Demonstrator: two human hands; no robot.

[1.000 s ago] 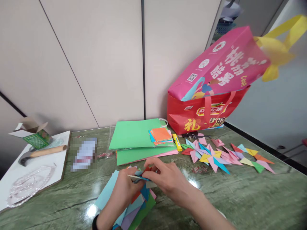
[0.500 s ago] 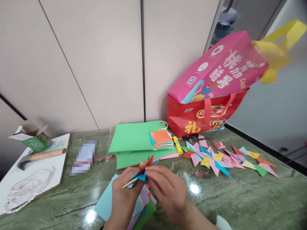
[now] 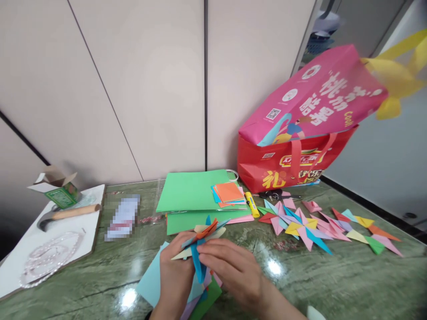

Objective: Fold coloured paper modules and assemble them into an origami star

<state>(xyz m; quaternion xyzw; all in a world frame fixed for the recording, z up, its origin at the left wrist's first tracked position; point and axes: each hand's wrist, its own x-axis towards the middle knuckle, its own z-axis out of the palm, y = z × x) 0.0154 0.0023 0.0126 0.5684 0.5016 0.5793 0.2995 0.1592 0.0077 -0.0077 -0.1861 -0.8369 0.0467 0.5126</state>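
Observation:
Between my hands is a folded paper star (image 3: 199,260) with blue, orange and cream points. My left hand (image 3: 176,266) is closed around its left side. The fingers of my right hand (image 3: 231,266) pinch its right side, by the blue piece that now hangs downward. Below both hands lie loose sheets of coloured paper (image 3: 151,275), light blue, purple and green, partly covered by my hands. Several finished-looking folded stars (image 3: 302,224) of mixed colours rest on the counter to the right.
Green paper sheets (image 3: 190,191) lie at the back with small orange squares (image 3: 229,192) on top. A yellow glue stick (image 3: 251,204) is beside them. Red and pink bags (image 3: 267,162) stand behind. On the left, a white board (image 3: 96,213) holds a sickle (image 3: 71,212), beads (image 3: 50,253) and a small box (image 3: 62,195).
The blue piece of the star has come down and shows longer below my fingers. My right fingers have straightened a little. The view has shifted slightly left.

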